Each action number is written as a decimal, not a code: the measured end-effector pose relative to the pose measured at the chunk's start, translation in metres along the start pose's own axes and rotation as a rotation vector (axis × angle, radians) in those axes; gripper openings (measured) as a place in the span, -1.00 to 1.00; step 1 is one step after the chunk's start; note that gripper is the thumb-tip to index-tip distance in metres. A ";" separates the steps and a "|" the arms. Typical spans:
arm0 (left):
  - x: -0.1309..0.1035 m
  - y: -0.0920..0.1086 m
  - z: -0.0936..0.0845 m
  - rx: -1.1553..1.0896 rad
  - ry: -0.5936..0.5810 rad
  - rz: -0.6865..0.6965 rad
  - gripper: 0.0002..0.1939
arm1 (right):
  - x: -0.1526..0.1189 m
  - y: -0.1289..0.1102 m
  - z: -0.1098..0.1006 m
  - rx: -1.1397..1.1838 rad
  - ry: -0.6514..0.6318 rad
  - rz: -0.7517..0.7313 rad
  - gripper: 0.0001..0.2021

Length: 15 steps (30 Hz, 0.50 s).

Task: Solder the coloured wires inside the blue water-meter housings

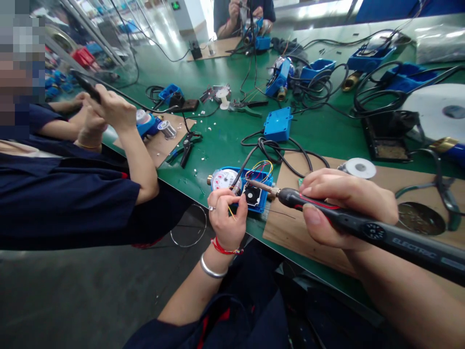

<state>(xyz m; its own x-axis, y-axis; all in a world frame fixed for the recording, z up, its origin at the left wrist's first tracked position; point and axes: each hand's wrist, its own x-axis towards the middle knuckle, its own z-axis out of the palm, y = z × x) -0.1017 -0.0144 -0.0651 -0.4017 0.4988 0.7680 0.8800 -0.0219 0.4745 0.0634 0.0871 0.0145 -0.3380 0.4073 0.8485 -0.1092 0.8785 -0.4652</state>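
Observation:
My right hand (348, 208) is wrapped round a black soldering iron (410, 246), its tip pointing left over an open blue housing (269, 177). Beside that housing, and joined to it, is a water meter (225, 178) with a white dial. My left hand (227, 220) is closed in a pinch at the housing's front edge, and a thin yellow wire (231, 212) sticks out from its fingers. Inside the housing sits a black square part (252, 195), with loose coloured wires (267, 165) above it. What the iron's tip touches is too small to tell.
A blue cover (278, 123) with coiled black cable lies behind. To the right are a white spool (359, 168), a soldering-iron stand (388, 148) and a round dish (421, 218). Pliers (187, 148) lie left. Co-workers sit at left and across the table (218, 135).

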 end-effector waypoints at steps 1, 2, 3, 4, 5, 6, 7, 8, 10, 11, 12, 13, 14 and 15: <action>0.000 0.000 0.000 0.002 0.001 -0.001 -0.85 | 0.000 -0.001 -0.001 0.007 0.006 -0.001 -0.90; 0.000 0.000 0.000 0.002 0.001 -0.002 -0.85 | 0.001 -0.001 -0.001 0.014 0.013 0.002 -0.88; 0.000 0.000 -0.001 0.001 0.000 -0.001 -0.85 | 0.001 -0.002 -0.002 0.018 0.016 0.011 -0.86; 0.000 0.000 -0.001 0.000 0.000 -0.001 -0.85 | 0.001 -0.002 -0.002 0.021 0.015 0.028 -0.85; 0.000 0.000 -0.001 -0.002 -0.002 -0.001 -0.85 | 0.001 -0.001 -0.003 0.026 0.018 0.043 -0.83; 0.000 0.000 -0.001 -0.003 -0.004 -0.001 -0.85 | 0.001 -0.001 -0.003 0.034 0.027 0.049 -0.82; 0.000 0.000 -0.001 -0.002 -0.005 -0.002 -0.85 | 0.001 0.000 -0.004 0.042 0.039 0.045 -0.81; 0.000 0.000 -0.001 0.000 -0.007 -0.004 -0.85 | 0.000 0.000 -0.004 0.050 0.054 0.032 -0.82; -0.001 0.000 -0.001 0.002 -0.008 -0.006 -0.86 | 0.000 0.002 -0.006 0.060 0.078 0.018 -0.83; -0.001 -0.001 -0.001 0.002 -0.008 -0.007 -0.86 | -0.001 0.003 -0.007 0.057 0.082 0.019 -0.83; -0.001 -0.001 -0.001 -0.001 -0.008 -0.008 -0.86 | -0.001 0.003 -0.008 0.054 0.078 0.026 -0.82; -0.001 0.000 -0.001 -0.007 -0.009 -0.010 -0.86 | -0.002 0.004 -0.009 0.054 0.078 0.042 -0.81; -0.001 0.000 -0.002 -0.014 -0.012 -0.012 -0.86 | -0.002 0.004 -0.010 0.058 0.084 0.053 -0.81; 0.000 0.000 -0.003 -0.024 -0.018 -0.014 -0.86 | -0.002 0.005 -0.011 0.066 0.091 0.064 -0.81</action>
<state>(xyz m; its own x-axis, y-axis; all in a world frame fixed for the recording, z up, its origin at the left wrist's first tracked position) -0.1019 -0.0168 -0.0641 -0.4095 0.5147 0.7532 0.8677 -0.0351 0.4958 0.0734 0.0929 0.0132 -0.2599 0.4856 0.8346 -0.1525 0.8328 -0.5321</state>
